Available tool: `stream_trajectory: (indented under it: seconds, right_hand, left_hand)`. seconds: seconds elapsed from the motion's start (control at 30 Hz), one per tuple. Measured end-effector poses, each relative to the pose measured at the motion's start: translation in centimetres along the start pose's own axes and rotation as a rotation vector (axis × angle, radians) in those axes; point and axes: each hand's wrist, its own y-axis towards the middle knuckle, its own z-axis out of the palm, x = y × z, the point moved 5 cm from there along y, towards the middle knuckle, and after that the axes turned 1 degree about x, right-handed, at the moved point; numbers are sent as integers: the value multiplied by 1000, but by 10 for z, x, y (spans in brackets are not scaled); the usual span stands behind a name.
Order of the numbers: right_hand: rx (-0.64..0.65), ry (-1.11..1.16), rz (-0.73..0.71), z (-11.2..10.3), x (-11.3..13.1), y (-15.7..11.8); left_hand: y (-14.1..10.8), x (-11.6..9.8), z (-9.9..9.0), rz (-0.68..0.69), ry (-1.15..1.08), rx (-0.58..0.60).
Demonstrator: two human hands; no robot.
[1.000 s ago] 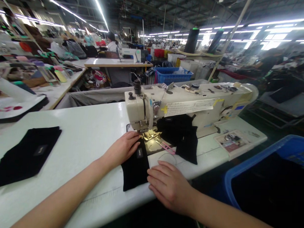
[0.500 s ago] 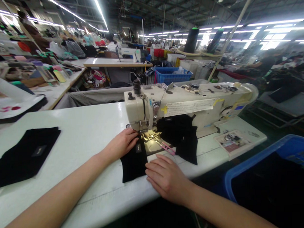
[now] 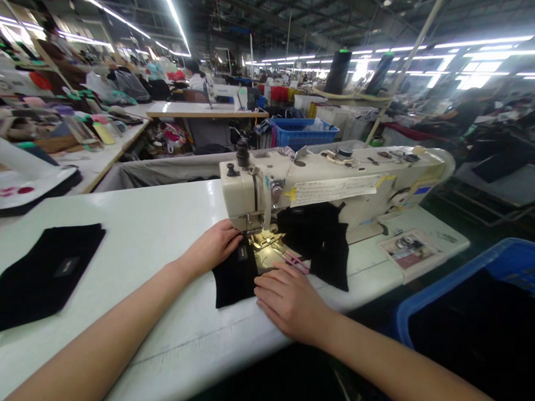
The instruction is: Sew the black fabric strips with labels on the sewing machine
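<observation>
A narrow black fabric piece [image 3: 233, 283] with a small label lies at the needle end of a cream sewing machine [image 3: 259, 185]. My left hand [image 3: 215, 244] is at its upper left edge, close to the presser foot, with fingers bent together and the thumb against the cloth. Along the piece's right edge rests my right hand [image 3: 292, 301], its fingers stretched out and their tips touching the cloth. The right thumb is hidden. Pink-handled tweezers [image 3: 297, 261] lie just beyond the right hand. More black fabric [image 3: 329, 255] sits under the machine arm.
Another labelled black piece [image 3: 45, 274] lies on the white table [image 3: 161, 220] at left. A blue basket [image 3: 406, 322] holding dark cloth stands at lower right. Thread cones [image 3: 337, 73] rise behind the machine. Other workstations fill the background.
The black fabric piece has moved a little away from me, toward the machine. My right hand has shifted slightly the same way; the left hand stays near the presser foot.
</observation>
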Motion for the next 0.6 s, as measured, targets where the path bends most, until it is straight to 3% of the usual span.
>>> stream_trajectory:
  seconds: [0.3,0.43,0.6]
  right_hand:
    - [3,-38,-10,2,-7,7]
    - [2,-54,-11,3,-10,11]
    - [16,-51,13,5,-13,15]
  left_hand:
    - [3,1,-9,-64,-42,-38]
    - [-18,-32,-19,-63,1,-120]
    - [-58,-85,-13,74,-33,-61]
